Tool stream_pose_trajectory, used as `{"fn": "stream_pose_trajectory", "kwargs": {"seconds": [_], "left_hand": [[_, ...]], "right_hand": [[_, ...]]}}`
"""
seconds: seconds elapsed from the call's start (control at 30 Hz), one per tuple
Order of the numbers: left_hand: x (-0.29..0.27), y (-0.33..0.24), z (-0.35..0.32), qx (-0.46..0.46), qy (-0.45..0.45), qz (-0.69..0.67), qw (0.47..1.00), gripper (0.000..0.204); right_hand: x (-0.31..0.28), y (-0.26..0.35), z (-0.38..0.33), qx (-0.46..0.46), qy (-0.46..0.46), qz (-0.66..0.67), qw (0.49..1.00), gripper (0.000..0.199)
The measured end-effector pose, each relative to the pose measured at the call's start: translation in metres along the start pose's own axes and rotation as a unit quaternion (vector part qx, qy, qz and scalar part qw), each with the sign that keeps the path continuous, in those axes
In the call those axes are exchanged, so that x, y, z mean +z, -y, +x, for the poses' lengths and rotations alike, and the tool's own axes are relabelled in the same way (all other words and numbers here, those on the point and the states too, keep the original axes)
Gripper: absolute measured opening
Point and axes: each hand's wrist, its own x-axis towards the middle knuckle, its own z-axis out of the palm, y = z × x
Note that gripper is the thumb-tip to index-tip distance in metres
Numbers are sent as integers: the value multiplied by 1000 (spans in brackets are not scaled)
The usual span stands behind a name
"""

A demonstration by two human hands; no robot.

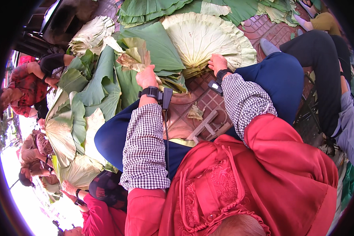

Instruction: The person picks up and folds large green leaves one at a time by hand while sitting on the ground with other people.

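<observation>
My left hand (146, 77) is closed around the gathered base of a crumpled, yellowish lotus leaf (139, 51) with brown, torn patches. Beneath that leaf spreads a large green lotus leaf (161, 45). My right hand (217, 63) is closed at the lower edge of a fan-shaped stack of pale lotus leaves (202, 33), its fingertips partly hidden. The stack lies on the paving just ahead of me, ribs meeting near its lower edge. Both wrists wear black straps with small devices.
Green leaves (106, 84) pile up on the left, and another green stack (149, 10) lies at the far side. A pale folded stack (92, 33) is at far left. Leaf scraps (195, 111) dot the red paving (202, 88). Other people sit close on both sides.
</observation>
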Motion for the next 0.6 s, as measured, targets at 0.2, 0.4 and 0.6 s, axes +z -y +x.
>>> {"fn": "stream_pose_trajectory", "kwargs": {"seconds": [0.2,0.4,0.6], "left_hand": [[-5,-1,-6,-11,-18,2,1000,38],[9,1,-1,-4,33,-42,999,39],[-2,8,10,-27,48,-94,994,53]], "right_hand": [[16,15,-12,18,-35,20,999,26],[28,33,6,-354,2,-286,890,26],[109,49,-86,-575,197,-353,711,19]]}}
